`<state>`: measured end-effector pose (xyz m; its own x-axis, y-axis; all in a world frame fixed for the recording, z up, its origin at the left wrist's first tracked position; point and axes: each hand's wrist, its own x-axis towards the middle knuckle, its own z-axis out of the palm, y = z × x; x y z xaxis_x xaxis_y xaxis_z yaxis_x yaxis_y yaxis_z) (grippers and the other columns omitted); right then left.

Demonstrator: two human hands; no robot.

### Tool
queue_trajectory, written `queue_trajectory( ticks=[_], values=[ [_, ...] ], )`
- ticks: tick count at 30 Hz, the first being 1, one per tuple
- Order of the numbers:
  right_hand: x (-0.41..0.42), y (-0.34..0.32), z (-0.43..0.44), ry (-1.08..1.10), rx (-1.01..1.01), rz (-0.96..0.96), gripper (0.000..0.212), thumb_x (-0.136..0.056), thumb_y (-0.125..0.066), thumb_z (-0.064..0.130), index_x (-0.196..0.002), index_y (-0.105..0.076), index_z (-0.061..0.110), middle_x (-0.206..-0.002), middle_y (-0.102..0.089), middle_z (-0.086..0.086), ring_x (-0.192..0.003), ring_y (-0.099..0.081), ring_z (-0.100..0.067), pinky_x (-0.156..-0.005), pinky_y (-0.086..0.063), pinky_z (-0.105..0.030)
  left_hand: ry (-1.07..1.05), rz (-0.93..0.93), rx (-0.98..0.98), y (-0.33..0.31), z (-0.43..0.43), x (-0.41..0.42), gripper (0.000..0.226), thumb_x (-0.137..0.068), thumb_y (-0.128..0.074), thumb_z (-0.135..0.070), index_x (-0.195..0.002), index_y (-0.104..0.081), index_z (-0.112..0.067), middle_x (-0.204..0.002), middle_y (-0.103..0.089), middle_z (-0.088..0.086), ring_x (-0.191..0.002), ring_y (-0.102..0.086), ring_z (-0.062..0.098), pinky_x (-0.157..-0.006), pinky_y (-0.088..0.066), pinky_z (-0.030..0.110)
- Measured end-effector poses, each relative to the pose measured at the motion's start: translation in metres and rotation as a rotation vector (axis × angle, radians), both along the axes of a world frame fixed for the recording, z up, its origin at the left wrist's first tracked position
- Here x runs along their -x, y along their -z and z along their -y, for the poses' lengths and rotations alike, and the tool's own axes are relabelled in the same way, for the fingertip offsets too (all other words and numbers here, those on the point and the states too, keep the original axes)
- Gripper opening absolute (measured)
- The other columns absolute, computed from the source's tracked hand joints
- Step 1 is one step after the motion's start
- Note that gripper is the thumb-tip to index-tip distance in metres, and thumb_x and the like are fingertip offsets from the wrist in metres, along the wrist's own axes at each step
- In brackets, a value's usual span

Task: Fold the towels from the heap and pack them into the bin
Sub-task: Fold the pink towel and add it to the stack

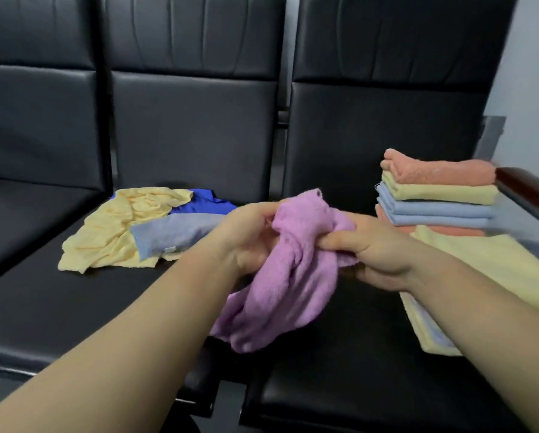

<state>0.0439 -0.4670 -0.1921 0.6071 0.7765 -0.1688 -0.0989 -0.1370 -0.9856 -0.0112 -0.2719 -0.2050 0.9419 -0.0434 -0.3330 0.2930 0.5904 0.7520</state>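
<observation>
Over the seats [58,292], lilac towel [288,276] bunched between left hand [246,239] and right hand [377,254], both seemingly gripping

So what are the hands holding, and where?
The left hand and right hand both grip the crumpled purple towel at its bunched upper part.
</observation>
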Motion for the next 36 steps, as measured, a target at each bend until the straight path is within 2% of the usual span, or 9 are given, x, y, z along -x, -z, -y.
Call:
queue_trajectory(
  ticks=[2,4,9,15,18,21,25,31,36],
  values=[
    [-0.014,-0.012,0.022,0.193,-0.096,-0.073,0.019,-0.100,-0.058,0.002,-0.108,-0.070,0.014,-0.077,-0.071,-0.009,-0.070,-0.067,-0.013,-0.083,-0.055,-0.032,-0.040,0.105,0.013,0.000,0.020,-0.014,0.023,-0.099,-0.054,-0.020,-0.115,-0.062,-0.004,-0.104,-0.062,0.014,-0.093,-0.065,0.027,-0.096,-0.053,0.041],
    [-0.029,-0.003,0.036,0.414,-0.031,-0.089,0.014,-0.100,-0.061,0.010,-0.109,-0.069,0.017,-0.106,-0.075,-0.019,-0.094,-0.074,-0.023,-0.095,-0.057,-0.039,-0.121,0.157,-0.167,0.013,0.034,-0.024,0.029,-0.099,-0.057,-0.020,-0.127,-0.054,-0.015,-0.114,-0.064,0.010,-0.097,-0.066,0.025,-0.094,-0.053,0.043],
    [-0.017,0.059,0.073,0.400,0.554,0.323,0.042,-0.082,-0.076,0.035,-0.118,-0.063,0.018,-0.118,-0.069,-0.008,-0.100,-0.068,-0.020,-0.088,-0.057,-0.042,0.172,0.072,-1.554,0.062,0.052,-0.024,0.060,-0.085,-0.071,-0.040,-0.139,-0.049,-0.024,-0.120,-0.058,-0.006,-0.109,-0.061,0.017,-0.092,-0.050,0.032],
    [-0.008,0.085,0.071,0.071,0.781,0.619,0.036,-0.091,-0.069,0.038,-0.125,-0.059,0.034,-0.125,-0.061,0.013,-0.111,-0.060,-0.011,-0.093,-0.050,-0.027,0.479,-0.084,-1.849,0.084,0.062,-0.016,0.031,-0.081,-0.072,-0.043,-0.093,-0.052,-0.022,-0.087,-0.057,-0.006,-0.084,-0.058,0.021,-0.066,-0.043,0.033],
    [-0.015,0.088,0.070,0.110,0.788,0.602,0.017,-0.089,-0.071,0.032,-0.103,-0.063,0.026,-0.107,-0.068,0.004,-0.098,-0.063,-0.013,-0.089,-0.054,-0.031,0.401,-0.035,-1.766,0.088,0.064,-0.022,0.020,-0.091,-0.063,-0.027,-0.081,-0.048,-0.019,-0.080,-0.055,-0.003,-0.078,-0.052,0.021,-0.060,-0.035,0.031],
    [-0.016,0.090,0.075,0.143,0.740,0.445,0.032,-0.082,-0.079,0.025,-0.104,-0.071,0.002,-0.093,-0.071,-0.018,-0.079,-0.059,-0.014,-0.076,-0.055,-0.038,0.163,-0.069,-1.062,0.082,0.076,-0.027,0.020,-0.099,-0.059,-0.017,-0.080,-0.052,-0.017,-0.070,-0.056,-0.001,-0.061,-0.052,0.013,-0.054,-0.041,0.024],
    [-0.013,0.095,0.085,0.146,0.549,0.069,0.039,-0.081,-0.082,0.015,-0.114,-0.063,0.021,-0.106,-0.071,0.001,-0.097,-0.071,-0.012,-0.082,-0.063,-0.033,-0.014,-0.054,-0.351,0.069,0.090,-0.036,0.027,-0.104,-0.047,-0.003,-0.080,-0.057,-0.011,-0.070,-0.068,0.005,-0.061,-0.066,0.015,-0.058,-0.053,0.027],
    [-0.014,0.116,0.075,0.298,0.516,0.221,0.077,-0.071,-0.089,0.024,-0.137,-0.049,0.026,-0.116,-0.065,0.005,-0.106,-0.065,-0.016,-0.092,-0.059,-0.037,-0.205,-0.173,-1.326,0.096,0.061,-0.036,0.025,-0.085,-0.060,-0.009,-0.105,-0.052,-0.021,-0.103,-0.061,0.003,-0.086,-0.063,0.020,-0.067,-0.048,0.029],
    [-0.019,0.119,0.068,0.278,0.395,0.055,0.049,-0.077,-0.087,0.018,-0.119,-0.061,0.022,-0.115,-0.071,-0.003,-0.105,-0.071,-0.020,-0.091,-0.063,-0.043,0.013,-0.124,-1.117,0.088,0.057,-0.018,0.036,-0.074,-0.073,-0.038,-0.100,-0.057,-0.018,-0.082,-0.066,0.005,-0.065,-0.058,0.021,-0.057,-0.048,0.031]
  ],
)
